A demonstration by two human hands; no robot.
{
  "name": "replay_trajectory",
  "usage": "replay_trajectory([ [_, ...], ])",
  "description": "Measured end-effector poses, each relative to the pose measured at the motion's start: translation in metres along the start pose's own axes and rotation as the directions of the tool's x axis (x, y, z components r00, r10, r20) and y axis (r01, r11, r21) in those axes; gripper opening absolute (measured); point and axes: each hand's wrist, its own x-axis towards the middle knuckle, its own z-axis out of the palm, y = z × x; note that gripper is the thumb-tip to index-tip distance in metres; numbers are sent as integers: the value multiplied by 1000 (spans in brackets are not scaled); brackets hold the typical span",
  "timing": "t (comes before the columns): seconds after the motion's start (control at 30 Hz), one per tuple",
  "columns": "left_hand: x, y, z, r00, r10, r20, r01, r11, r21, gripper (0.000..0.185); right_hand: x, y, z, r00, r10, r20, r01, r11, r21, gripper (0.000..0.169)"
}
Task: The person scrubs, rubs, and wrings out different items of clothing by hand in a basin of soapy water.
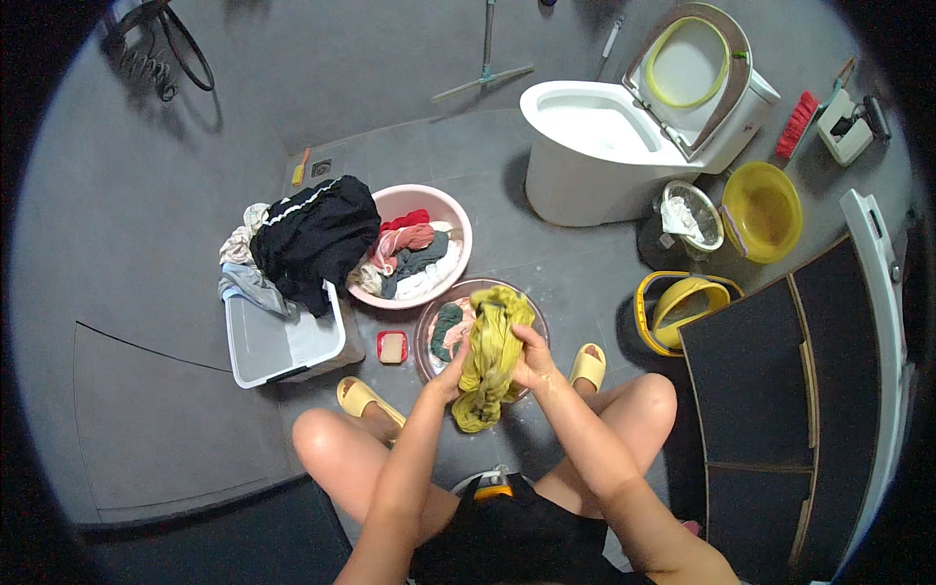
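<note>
A bunched, yellow-green cloth garment (pixel 491 351) is gripped from both sides above a brown basin (pixel 423 344). My left hand (pixel 452 374) holds its left side, partly hidden by the fabric. On the right side my right hand (pixel 534 357) has its fingers around the cloth. Inside the basin, a dark green cloth (pixel 446 333) and a pale pink cloth (pixel 462 313) show beside the garment, which covers the rest. A bar of soap (pixel 393 348) in a red dish sits on the floor left of the basin.
A pink basin (pixel 462 219) of clothes stands behind, touching a clear plastic bin (pixel 285 351) heaped with a black garment (pixel 314 234). Right are a toilet (pixel 585 183), a trash bin (pixel 691 212), a yellow basin (pixel 764 212), a bucket (pixel 643 307) and a dark cabinet (pixel 760 387).
</note>
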Motion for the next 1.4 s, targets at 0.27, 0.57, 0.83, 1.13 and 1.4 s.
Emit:
replay_trajectory([
  [0.27, -3, 26, 2, 875, 429, -224, -437, 899, 16, 31, 15, -12, -35, 963, -83, -255, 23, 973, -230, 36],
  [0.57, 12, -39, 59, 561, 828, -9, -356, 251, 900, 36, 33, 18, -97, 995, -76, 57, 94, 873, -479, 38],
  [0.83, 7, 16, 44, 369, 853, -369, 74, 369, 926, 22, 37, 60, -35, 759, -286, -585, -8, 894, -447, 32],
  [1.13, 25, -13, 22, 385, 904, -183, -158, 260, 952, 20, 39, 56, -57, 776, -297, -556, 40, 904, -426, 29],
  [1.4, 33, -2, -4, 710, 404, -577, -577, 803, -147, 55, 30, 26, -21, 932, 7, -363, -52, 992, -115, 30],
])
